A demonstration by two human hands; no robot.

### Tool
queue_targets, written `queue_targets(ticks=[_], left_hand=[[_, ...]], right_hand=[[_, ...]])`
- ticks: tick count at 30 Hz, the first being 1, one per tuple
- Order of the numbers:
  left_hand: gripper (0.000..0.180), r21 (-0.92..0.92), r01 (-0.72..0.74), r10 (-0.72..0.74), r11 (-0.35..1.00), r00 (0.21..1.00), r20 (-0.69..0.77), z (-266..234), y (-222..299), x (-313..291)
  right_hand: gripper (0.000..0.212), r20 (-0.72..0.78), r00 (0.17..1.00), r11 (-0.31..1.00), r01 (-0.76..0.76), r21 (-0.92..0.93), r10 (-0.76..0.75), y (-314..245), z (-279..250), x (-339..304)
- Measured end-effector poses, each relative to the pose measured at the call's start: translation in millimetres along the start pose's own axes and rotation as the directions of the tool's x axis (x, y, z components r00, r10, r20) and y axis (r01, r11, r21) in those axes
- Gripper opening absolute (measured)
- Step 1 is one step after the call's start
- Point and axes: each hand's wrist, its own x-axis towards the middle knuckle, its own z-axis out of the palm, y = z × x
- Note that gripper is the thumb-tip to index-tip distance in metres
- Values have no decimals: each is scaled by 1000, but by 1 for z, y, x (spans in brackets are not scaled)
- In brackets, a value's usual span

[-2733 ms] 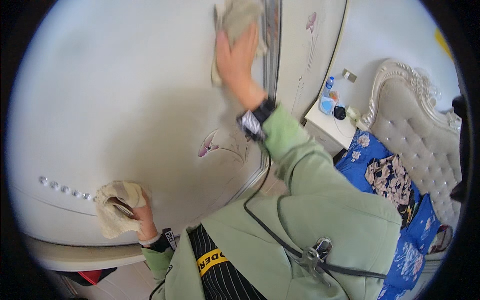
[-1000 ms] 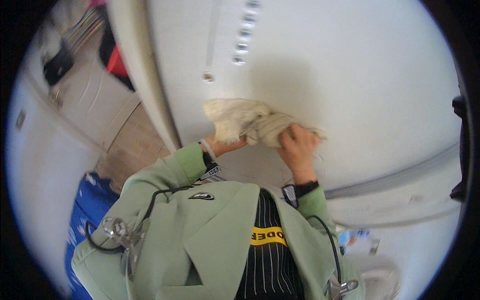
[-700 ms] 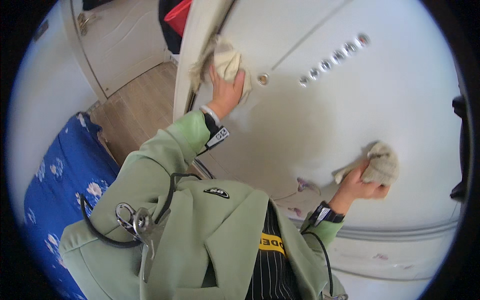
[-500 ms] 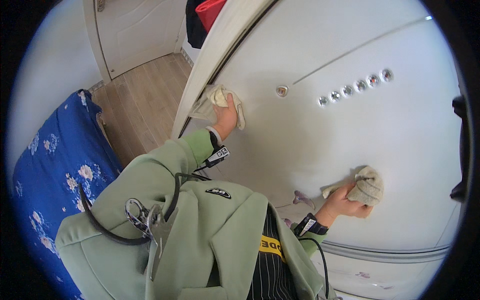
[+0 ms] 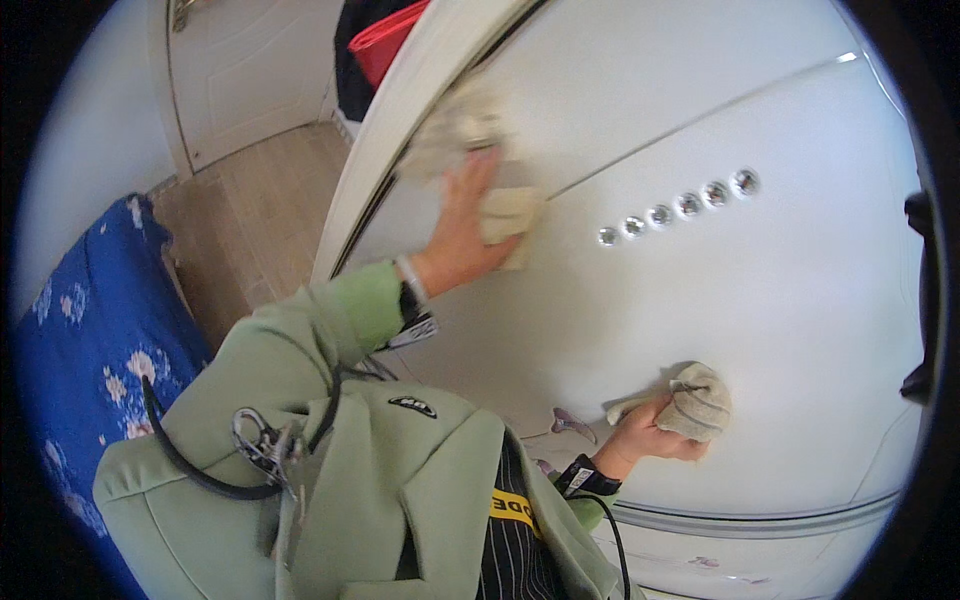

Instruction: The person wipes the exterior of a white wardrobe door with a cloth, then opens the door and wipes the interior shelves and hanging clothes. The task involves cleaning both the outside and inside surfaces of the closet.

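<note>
A large glossy white panel (image 5: 560, 330) with a row of round shiny studs (image 5: 660, 216) spreads in front of me. My left hand (image 5: 462, 230) lies on its upper left part, over a cream cloth (image 5: 515, 212) held between thumb and fingers. More of the pale fabric (image 5: 455, 125) bunches past the fingertips, smeared by motion. Lower down on the right, my right hand (image 5: 645, 434) is wrapped round a beige cloth (image 5: 702, 402) pressed to the panel. Its fingertips are partly hidden by the folds.
A raised white frame (image 5: 375, 165) borders the panel on the left, and a metal rail (image 5: 740, 522) runs below it. Beyond lie a wooden floor (image 5: 250, 190), a white door (image 5: 250, 80), a red item (image 5: 388, 42) and a blue flowered cover (image 5: 85, 330).
My left hand has slid along the panel away from the frame edge, and its cloth has spread out. The view has shifted slightly; my right hand keeps its grip on the beige cloth.
</note>
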Motion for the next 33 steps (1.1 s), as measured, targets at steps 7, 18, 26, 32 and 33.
queue_targets(ticks=[7, 18, 26, 32, 33], left_hand=[[85, 25, -139, 141, 990, 987, -75, -2, 15, 43], [96, 23, -356, 350, 934, 905, -242, -33, 62, 177], [76, 39, -263, 216, 964, 859, 463, -2, 89, 46], [59, -386, -535, 625, 751, 765, 155, 30, 118, 41], [52, -540, -355, 528, 763, 824, 206, 31, 111, 37]], right_hand=[[27, 3, 1000, 1000, -25, 18, 25, -4, 0, -1], [25, -16, 990, 984, -135, 112, 138, -5, 3, -12], [23, 36, 999, 983, 11, 182, -18, -39, 2, 33], [28, 354, 935, 914, -162, 373, 21, -83, 5, 11], [29, 302, 949, 936, -24, 352, -89, -77, 0, 6]])
